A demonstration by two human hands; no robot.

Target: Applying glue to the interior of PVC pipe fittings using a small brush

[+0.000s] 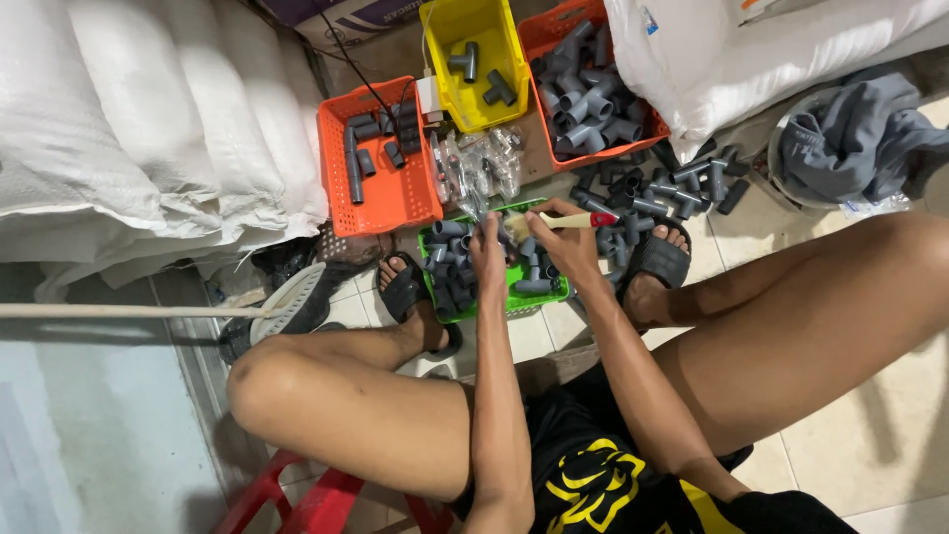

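Bare knees frame the green basket (pixel 550 293), where the right hand (pixel 565 240) pinches a brush (pixel 561 222) and the left hand (pixel 487 252) grips a grey fitting.

My one head-worn view looks steeply down from above my knees, close over both hands and the green basket (pixel 435 297) by my feet.

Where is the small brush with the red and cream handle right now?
In the head view, the small brush with the red and cream handle is in the right hand, just above the green plastic basket of grey pipe fittings, beside the left hand.
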